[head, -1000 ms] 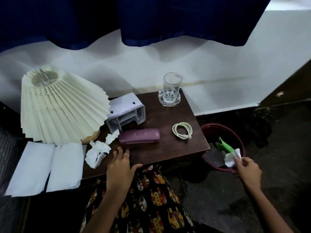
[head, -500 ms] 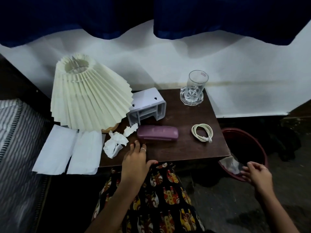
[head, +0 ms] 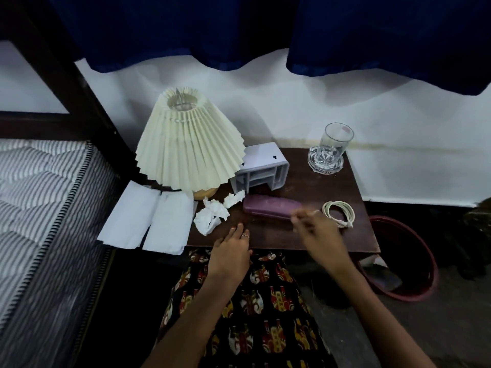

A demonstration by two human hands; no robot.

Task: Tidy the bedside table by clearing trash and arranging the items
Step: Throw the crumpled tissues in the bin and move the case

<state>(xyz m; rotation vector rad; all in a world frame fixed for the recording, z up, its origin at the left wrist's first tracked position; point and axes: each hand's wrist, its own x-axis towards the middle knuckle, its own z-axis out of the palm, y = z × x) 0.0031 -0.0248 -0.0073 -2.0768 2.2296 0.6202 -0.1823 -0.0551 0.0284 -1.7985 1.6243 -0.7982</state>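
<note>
On the dark wooden bedside table [head: 313, 188] lie two crumpled white tissues [head: 211, 215], a purple case [head: 268, 211] and a coiled white cable [head: 338, 213]. My left hand [head: 231, 251] rests flat at the table's front edge, just right of the tissues, holding nothing. My right hand [head: 316, 232] hovers, blurred, over the right end of the purple case with fingers apart and empty. A dark red bin [head: 422, 285] stands on the floor to the right, with trash inside.
A pleated cream lamp [head: 186, 152] stands at the table's back left. Beside it are a grey plastic holder [head: 261, 168] and a glass [head: 333, 144] on a clear coaster. Two white paper sheets [head: 148, 221] overhang the left edge. A striped mattress [head: 39, 208] is at left.
My right hand has let go of the trash at the bin and swung left over the table to the purple case. The view has turned left. My left hand has stayed put.
</note>
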